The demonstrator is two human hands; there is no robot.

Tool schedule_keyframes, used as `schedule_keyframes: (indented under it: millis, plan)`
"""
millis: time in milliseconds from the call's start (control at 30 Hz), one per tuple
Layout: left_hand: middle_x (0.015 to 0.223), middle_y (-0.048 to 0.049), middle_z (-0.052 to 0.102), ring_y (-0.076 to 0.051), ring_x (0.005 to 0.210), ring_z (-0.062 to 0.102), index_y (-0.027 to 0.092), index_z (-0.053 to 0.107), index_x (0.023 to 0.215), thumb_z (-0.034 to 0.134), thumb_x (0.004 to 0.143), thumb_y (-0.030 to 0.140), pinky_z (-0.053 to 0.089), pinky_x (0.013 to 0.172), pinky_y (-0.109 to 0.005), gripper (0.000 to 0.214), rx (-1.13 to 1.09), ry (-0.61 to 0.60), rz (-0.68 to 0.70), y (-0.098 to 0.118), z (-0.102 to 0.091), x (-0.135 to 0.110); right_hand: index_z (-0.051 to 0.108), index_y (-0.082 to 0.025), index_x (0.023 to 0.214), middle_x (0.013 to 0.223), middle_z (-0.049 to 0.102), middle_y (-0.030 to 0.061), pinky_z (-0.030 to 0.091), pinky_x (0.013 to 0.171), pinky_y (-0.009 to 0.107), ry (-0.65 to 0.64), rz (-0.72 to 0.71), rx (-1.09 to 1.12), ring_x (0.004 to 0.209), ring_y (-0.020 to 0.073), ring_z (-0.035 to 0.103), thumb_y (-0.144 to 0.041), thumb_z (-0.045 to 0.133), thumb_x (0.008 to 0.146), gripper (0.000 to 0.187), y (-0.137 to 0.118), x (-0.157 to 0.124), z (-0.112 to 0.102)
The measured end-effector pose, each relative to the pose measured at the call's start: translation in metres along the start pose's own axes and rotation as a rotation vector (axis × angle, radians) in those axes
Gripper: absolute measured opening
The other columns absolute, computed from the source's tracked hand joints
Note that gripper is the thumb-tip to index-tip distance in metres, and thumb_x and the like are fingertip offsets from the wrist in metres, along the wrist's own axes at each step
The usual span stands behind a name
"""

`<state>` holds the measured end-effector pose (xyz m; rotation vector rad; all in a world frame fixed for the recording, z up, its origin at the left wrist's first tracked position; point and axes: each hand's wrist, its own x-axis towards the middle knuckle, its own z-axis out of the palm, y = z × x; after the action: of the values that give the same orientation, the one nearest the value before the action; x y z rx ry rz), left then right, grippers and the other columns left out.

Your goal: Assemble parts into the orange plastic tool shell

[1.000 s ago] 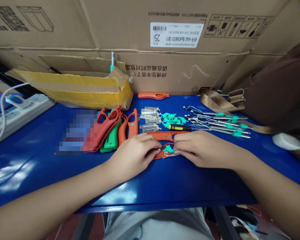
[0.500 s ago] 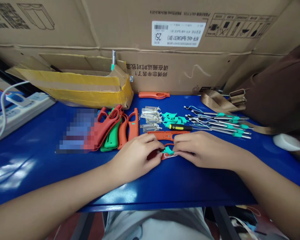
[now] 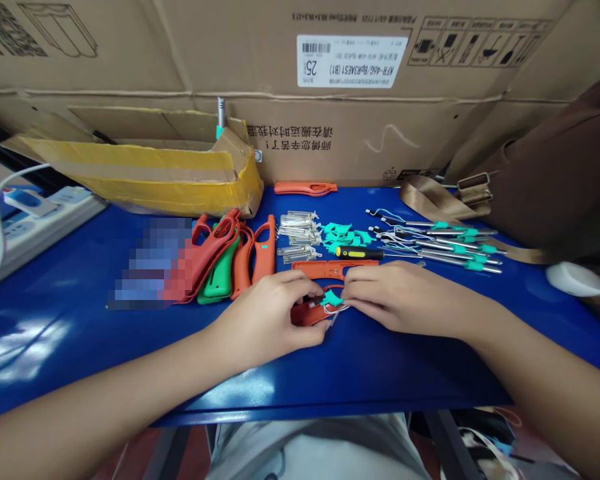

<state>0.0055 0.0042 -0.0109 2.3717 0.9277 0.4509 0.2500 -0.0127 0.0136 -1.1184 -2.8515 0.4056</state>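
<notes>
My left hand [image 3: 267,319] is closed around an orange plastic shell half [image 3: 307,312] that lies on the blue table [image 3: 80,313]. My right hand [image 3: 395,297] pinches a small teal part [image 3: 332,299] with thin white wires, pressed into that shell. Just behind the hands lies another orange shell half [image 3: 325,268] and a black and yellow screwdriver [image 3: 360,253].
A pile of orange and green shells [image 3: 230,260] lies to the left, with metal parts [image 3: 299,235], loose teal pieces [image 3: 343,235] and several wired metal rods [image 3: 445,243] behind. A taped cardboard box [image 3: 145,170], power strip [image 3: 25,217], brown bag [image 3: 555,180] and white mouse [image 3: 575,279] ring the table.
The orange shell has tilted and slid a little toward my left hand, which now wraps more of it. My right hand stays on the teal part.
</notes>
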Motion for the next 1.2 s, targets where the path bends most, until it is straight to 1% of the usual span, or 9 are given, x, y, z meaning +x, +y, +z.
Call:
schedule_keyframes:
  millis: [100,200,367,433,567,700,900,1033,1200]
  plan:
    - [0.1,-0.0069,0.07,-0.023,0.093,0.068,0.017,0.07,0.109,0.072,0.087,0.027,0.058,0.083,-0.036,0.025,0.047,-0.004,0.038,0.0007,-0.0005,-0.0016,0.069,-0.02,0.097,0.094,0.066,0.0031,0.043,0.07,0.029,0.005,0.006,0.03,0.082,0.0161,0.063,-0.022,0.046,0.102,0.023,-0.0008,-0.0001,-0.0012]
    - [0.103,-0.0072,0.07,-0.025,0.097,0.067,0.017,0.068,0.111,0.069,0.09,0.023,0.057,0.084,-0.038,0.023,0.088,0.012,0.078,-0.0001,0.0012,-0.003,0.069,-0.02,0.098,0.095,0.066,0.0038,0.044,0.07,0.028,0.006,-0.001,0.046,0.083,0.0161,0.063,-0.023,0.046,0.102,0.023,0.0003,-0.0003,-0.0008]
    - [0.111,-0.0074,0.068,-0.025,0.104,0.065,0.018,0.063,0.124,0.068,0.091,0.021,0.056,0.09,-0.04,0.033,0.11,-0.001,0.098,-0.0003,0.0028,-0.0047,0.07,-0.02,0.1,0.096,0.064,0.0035,0.044,0.071,0.029,-0.027,-0.021,0.032,0.085,0.0169,0.063,-0.019,0.049,0.1,0.021,0.003,-0.0006,0.0004]
    - [0.109,-0.0077,0.066,-0.024,0.104,0.064,0.019,0.062,0.129,0.064,0.094,0.021,0.056,0.09,-0.04,0.035,0.139,-0.023,0.121,-0.0003,0.0032,-0.0055,0.07,-0.019,0.098,0.094,0.064,0.0032,0.043,0.069,0.029,-0.046,-0.019,0.025,0.083,0.0168,0.063,-0.018,0.049,0.099,0.022,0.0026,-0.0007,0.0]
    - [0.106,-0.0087,0.065,-0.024,0.1,0.062,0.018,0.063,0.131,0.059,0.098,0.022,0.056,0.089,-0.039,0.034,0.184,-0.041,0.155,-0.0018,0.0051,-0.0063,0.072,-0.02,0.098,0.092,0.063,0.0031,0.043,0.066,0.03,-0.053,0.0,-0.017,0.079,0.0173,0.062,-0.017,0.049,0.098,0.023,-0.0005,-0.0014,-0.001]
    - [0.105,-0.0089,0.065,-0.023,0.099,0.062,0.016,0.063,0.131,0.059,0.097,0.022,0.057,0.088,-0.039,0.035,0.178,-0.021,0.175,-0.0034,0.0072,-0.0062,0.073,-0.02,0.1,0.094,0.065,0.0037,0.042,0.064,0.031,-0.033,-0.001,-0.077,0.076,0.018,0.062,-0.015,0.05,0.097,0.023,-0.0013,-0.0014,-0.0013]
    - [0.101,-0.008,0.067,-0.023,0.097,0.063,0.015,0.065,0.13,0.064,0.094,0.02,0.058,0.086,-0.039,0.036,0.125,0.036,0.195,-0.0049,0.0084,-0.0043,0.072,-0.018,0.096,0.091,0.064,0.0041,0.043,0.066,0.029,-0.005,-0.042,-0.044,0.077,0.0173,0.061,-0.016,0.049,0.098,0.023,0.0019,0.0014,0.0013]
    - [0.101,-0.0092,0.069,-0.025,0.096,0.065,0.011,0.066,0.128,0.07,0.09,0.02,0.058,0.087,-0.042,0.039,0.118,0.087,0.174,-0.0053,0.0087,-0.0024,0.072,-0.016,0.096,0.088,0.065,0.0047,0.043,0.067,0.029,0.028,-0.084,-0.069,0.077,0.0177,0.061,-0.016,0.047,0.099,0.025,0.0043,0.0019,0.0045]
    - [0.101,-0.0104,0.07,-0.026,0.096,0.066,0.01,0.067,0.127,0.073,0.088,0.022,0.059,0.086,-0.043,0.041,0.118,0.1,0.156,-0.0057,0.0086,-0.0022,0.071,-0.015,0.095,0.086,0.065,0.0052,0.043,0.067,0.029,0.06,-0.119,-0.099,0.077,0.0178,0.06,-0.016,0.044,0.101,0.027,0.0063,0.0019,0.0063]
